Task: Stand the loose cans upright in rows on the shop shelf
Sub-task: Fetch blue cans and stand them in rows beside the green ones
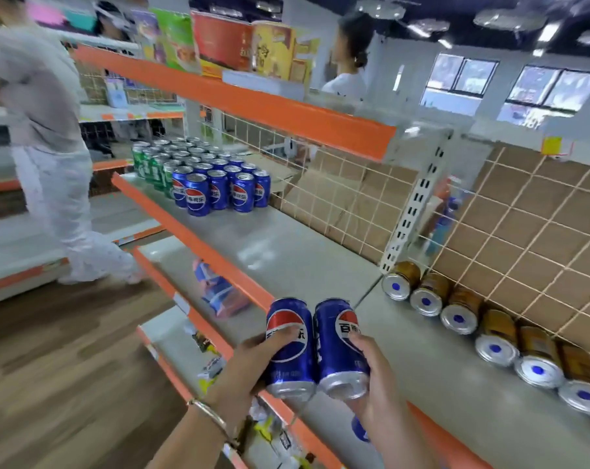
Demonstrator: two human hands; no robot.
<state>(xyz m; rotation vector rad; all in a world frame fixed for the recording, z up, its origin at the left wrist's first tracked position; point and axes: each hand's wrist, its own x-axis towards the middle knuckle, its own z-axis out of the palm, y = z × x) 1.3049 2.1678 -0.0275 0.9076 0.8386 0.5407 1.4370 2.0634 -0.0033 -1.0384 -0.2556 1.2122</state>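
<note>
Grey shelf (303,258) with orange edging holds upright blue and green cans (202,177) far left, while nearer you your left hand (246,363) grips one blue can (291,360), your right hand (378,377) grips a second blue can (337,346) touching it, and brown cans (459,311) lie sideways along the wire back (523,231).

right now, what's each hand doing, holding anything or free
Left hand: closed around the left blue Pepsi can.
Right hand: closed around the right blue Pepsi can.
</note>
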